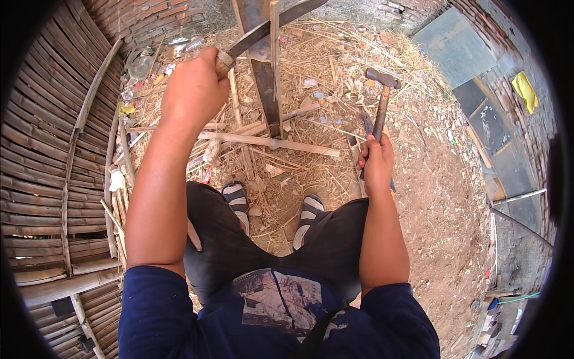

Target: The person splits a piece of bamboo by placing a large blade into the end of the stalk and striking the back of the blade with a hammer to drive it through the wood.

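My left hand [194, 87] is closed around the handle of a machete [248, 40], raised at the upper left. Its long dark blade crosses a tall piece of split bamboo or wood [260, 78] that stands upright before me. A narrow strip of that piece [274, 42] passes in front of the blade, which looks lodged between the two parts. Lower on the right, my right hand [376, 158] grips a hammer [381, 105] by its wooden handle, head upward, apart from the machete. A pale flat strip [299, 145] lies across the foot of the upright piece.
Straw, splinters and litter cover the dirt ground [436, 209]. A slatted bamboo wall [42, 149] curves along the left. Brick walls [149, 18] stand behind, and grey panels [457, 48] lean at the right. My feet in striped sandals [308, 212] are below the upright piece.
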Available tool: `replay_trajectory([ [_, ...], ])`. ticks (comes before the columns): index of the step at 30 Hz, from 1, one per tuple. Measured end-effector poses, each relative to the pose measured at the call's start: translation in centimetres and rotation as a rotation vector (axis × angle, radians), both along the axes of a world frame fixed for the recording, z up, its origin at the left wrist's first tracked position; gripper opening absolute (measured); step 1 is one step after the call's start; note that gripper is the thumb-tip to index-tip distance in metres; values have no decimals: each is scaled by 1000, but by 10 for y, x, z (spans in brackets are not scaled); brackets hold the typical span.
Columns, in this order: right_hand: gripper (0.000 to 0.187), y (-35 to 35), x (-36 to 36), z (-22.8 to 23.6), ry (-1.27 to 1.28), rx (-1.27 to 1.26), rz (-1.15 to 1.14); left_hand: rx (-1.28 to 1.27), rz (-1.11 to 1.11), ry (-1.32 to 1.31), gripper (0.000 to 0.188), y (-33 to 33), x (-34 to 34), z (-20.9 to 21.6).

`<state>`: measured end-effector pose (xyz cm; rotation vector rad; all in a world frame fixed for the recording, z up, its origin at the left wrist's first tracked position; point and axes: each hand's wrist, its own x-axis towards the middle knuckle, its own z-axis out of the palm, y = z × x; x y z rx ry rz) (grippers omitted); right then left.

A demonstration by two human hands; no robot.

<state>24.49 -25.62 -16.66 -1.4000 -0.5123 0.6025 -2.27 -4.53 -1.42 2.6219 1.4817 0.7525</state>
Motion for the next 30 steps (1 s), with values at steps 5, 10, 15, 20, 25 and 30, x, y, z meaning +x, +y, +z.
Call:
replay_trajectory([
  [5,16,5,-11,7,-71,18,8,-63,-47,-14,42,0,9,-1],
  [10,17,0,-17,2,-91,115,52,-27,8,-157,46,14,4,-9],
  [15,17,-3,-18,4,-65,90,38,7,83,-216,47,26,-11,-20],
  [20,16,-2,-15,3,-29,58,38,-28,102,-223,45,36,-14,-26],
  [25,17,-4,-18,6,-36,52,73,-2,13,-201,33,11,6,-30],
  [30,17,-5,-17,7,-30,61,96,9,-88,-143,30,-6,28,-18],
])
